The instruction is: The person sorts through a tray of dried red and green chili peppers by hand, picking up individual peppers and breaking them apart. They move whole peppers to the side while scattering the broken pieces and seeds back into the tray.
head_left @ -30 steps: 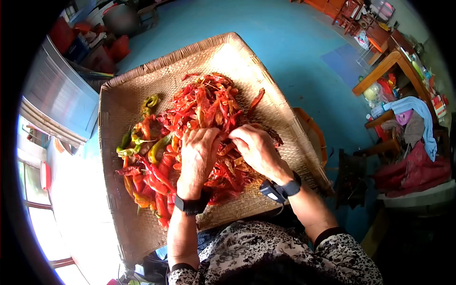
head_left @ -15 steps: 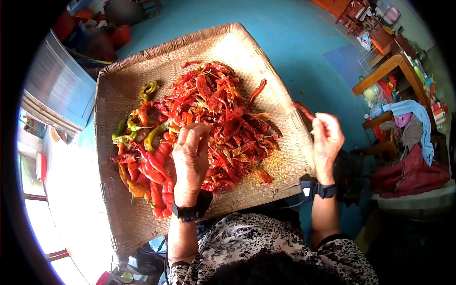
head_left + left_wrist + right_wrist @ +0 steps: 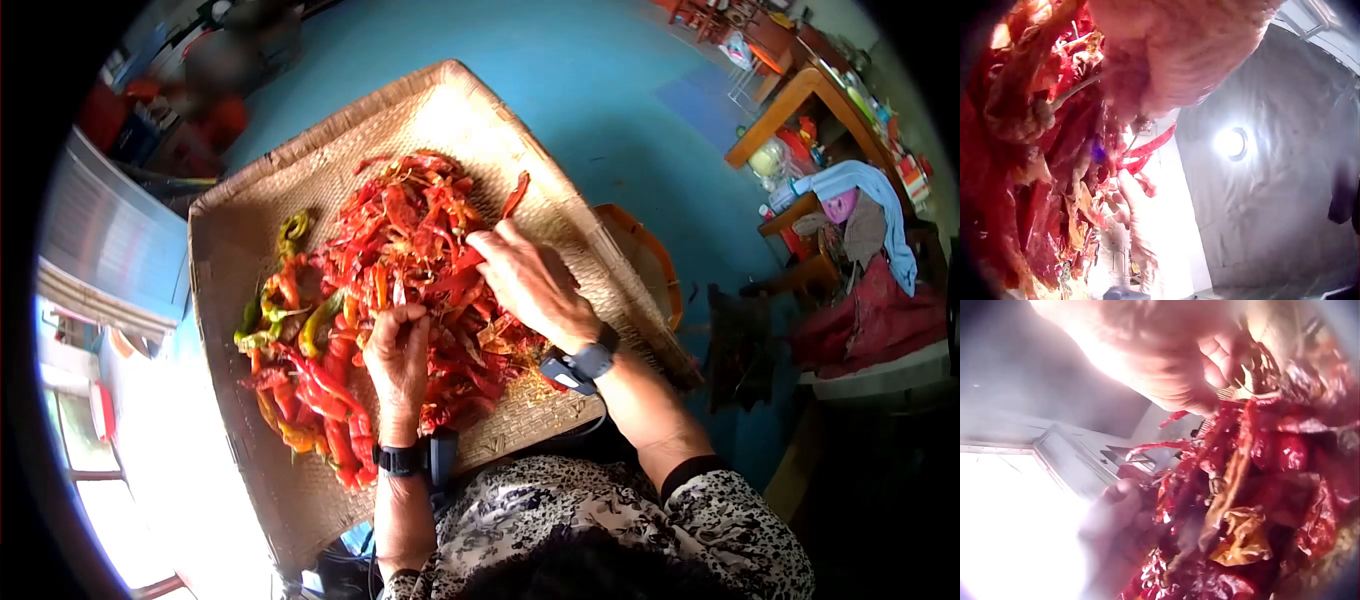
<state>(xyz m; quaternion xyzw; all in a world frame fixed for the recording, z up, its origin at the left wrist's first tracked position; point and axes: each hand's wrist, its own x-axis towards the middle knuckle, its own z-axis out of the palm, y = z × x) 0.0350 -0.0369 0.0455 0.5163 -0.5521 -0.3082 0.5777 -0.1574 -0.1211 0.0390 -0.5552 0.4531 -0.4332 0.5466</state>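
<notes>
Facing a square woven tray [image 3: 300,170], I have both hands in at the heap of wrinkled red peppers [image 3: 405,215] that fills its middle. My left hand [image 3: 397,365] is at the near side of the heap, its fingers curled in toward the thumb; whether they pinch a pepper, I cannot tell. My right hand [image 3: 530,290] reaches in from the other side, fingers bent, with a flat red pepper [image 3: 458,279] just beside the fingertips; I can't tell whether I grip it. To the left lie plumper red peppers [image 3: 330,400], a green pepper [image 3: 318,332] and a coiled green one [image 3: 292,235]. A single red pepper [image 3: 516,195] leans apart on the right, and yellow seeds [image 3: 530,384] scatter near my right wristband [image 3: 597,355].
</notes>
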